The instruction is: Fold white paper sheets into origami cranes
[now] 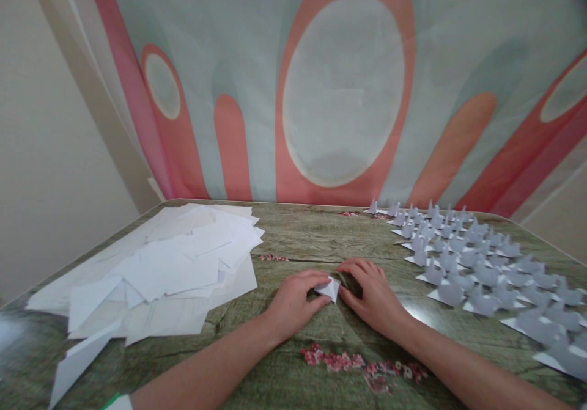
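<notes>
A small folded piece of white paper (328,289) lies low over the middle of the table, with pointed corners. My left hand (297,300) is closed on it from the left, fingers along its far edge and thumb at the near edge. On the other side, my right hand (373,294) has its thumb and fingers spread apart. Its thumb tip is at the paper's right corner; whether it touches or only nearly touches, I cannot tell. The right index fingertip is just beyond the paper's far side.
Loose white paper sheets (174,269) are heaped on the left of the wood-patterned table (257,367). Several rows of folded paper cranes (452,291) stand on the right. Behind the table hangs a patterned backdrop (343,92). Pink flowers (339,359) are printed on the tabletop.
</notes>
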